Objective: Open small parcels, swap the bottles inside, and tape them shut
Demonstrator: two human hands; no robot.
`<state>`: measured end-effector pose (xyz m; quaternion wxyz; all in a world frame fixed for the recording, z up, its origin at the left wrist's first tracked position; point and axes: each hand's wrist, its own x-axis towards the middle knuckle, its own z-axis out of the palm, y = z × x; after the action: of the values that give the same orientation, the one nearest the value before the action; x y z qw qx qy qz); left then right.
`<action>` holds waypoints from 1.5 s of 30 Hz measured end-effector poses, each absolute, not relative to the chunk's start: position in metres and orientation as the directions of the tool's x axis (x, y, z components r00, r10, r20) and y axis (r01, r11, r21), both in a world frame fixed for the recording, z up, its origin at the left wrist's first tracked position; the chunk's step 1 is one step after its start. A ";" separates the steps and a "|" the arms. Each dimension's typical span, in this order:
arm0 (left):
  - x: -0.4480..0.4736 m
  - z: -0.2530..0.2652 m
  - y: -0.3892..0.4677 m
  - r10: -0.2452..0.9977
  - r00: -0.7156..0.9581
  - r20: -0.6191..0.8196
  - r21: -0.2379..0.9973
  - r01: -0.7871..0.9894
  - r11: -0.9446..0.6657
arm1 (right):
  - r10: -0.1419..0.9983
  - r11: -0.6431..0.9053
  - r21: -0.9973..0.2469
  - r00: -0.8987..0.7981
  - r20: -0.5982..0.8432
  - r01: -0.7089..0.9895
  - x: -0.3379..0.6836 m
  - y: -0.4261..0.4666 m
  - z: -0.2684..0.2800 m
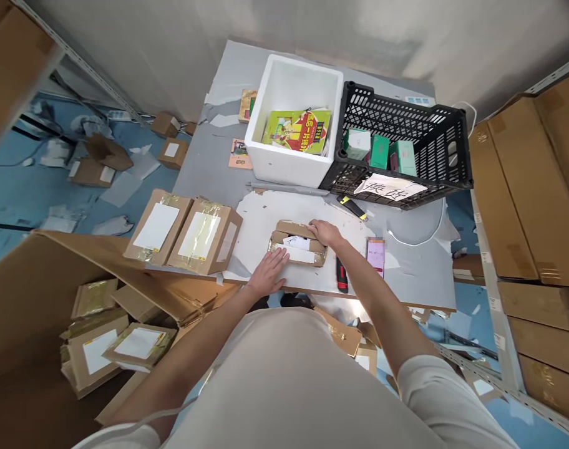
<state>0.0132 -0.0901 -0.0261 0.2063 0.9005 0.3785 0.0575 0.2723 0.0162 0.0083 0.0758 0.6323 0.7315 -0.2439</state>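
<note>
A small cardboard box [320,257] lies on the table in front of me, its far flap [291,228] raised and a strip of clear tape along its near face. Printed white paper [297,242] shows in the opening. My left hand [267,273] rests with stretched fingers on the box's near left side, over the edge of a white label. At the far right corner, my right hand [326,233] has its fingers bent round the flap's end. A red and black utility knife [342,275] lies just right of the box, beside a phone [375,255] with a lit screen.
Two taped boxes [203,236] stand at left. Behind are a white foam bin [284,169] with colourful booklets [298,131] and a black crate [434,140] holding green boxes. A yellow and black cutter [353,207] lies before the crate. A large carton [111,255] of parcels stands lower left.
</note>
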 end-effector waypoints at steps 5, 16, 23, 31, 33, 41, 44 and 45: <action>0.008 -0.005 -0.046 0.738 0.675 -0.005 0.447 0.662 -0.602 | 0.986 0.107 -0.244 -0.134 -0.097 0.964 0.267 -0.009 0.012; -0.003 -0.014 0.029 0.534 0.834 -0.139 0.544 0.515 -0.662 | 0.911 0.232 -0.164 -0.273 -0.309 0.959 0.236 -0.085 0.029; -0.004 -0.017 0.029 0.541 0.827 -0.151 0.565 0.521 -0.639 | 0.910 0.329 -0.131 -0.351 -0.221 0.935 0.231 -0.139 0.004; 0.017 0.010 0.022 0.663 0.665 -0.345 0.419 0.741 -0.525 | 0.966 -0.067 -0.163 0.023 -0.258 0.984 0.235 -0.107 0.026; 0.034 0.008 0.010 0.778 0.538 -0.324 0.388 0.826 -0.410 | 0.947 -0.192 -0.101 0.157 -0.281 0.976 0.231 -0.090 0.031; 0.053 -0.006 0.000 0.830 0.470 -0.301 0.529 0.806 -0.265 | 0.884 -0.310 0.046 0.305 -0.353 0.950 0.207 -0.068 0.035; 0.038 0.001 0.004 0.832 0.490 -0.260 0.592 0.762 -0.264 | 0.912 -0.276 0.022 0.270 -0.308 0.961 0.214 -0.075 0.042; 0.032 0.004 0.004 0.838 0.495 -0.230 0.604 0.748 -0.275 | 0.919 -0.270 0.008 0.260 -0.297 0.963 0.219 -0.079 0.043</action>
<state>0.0318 0.0043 0.0036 0.3377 0.7958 0.4982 0.0671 0.2194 -0.0793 0.0429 0.0940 0.7881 0.5970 -0.1171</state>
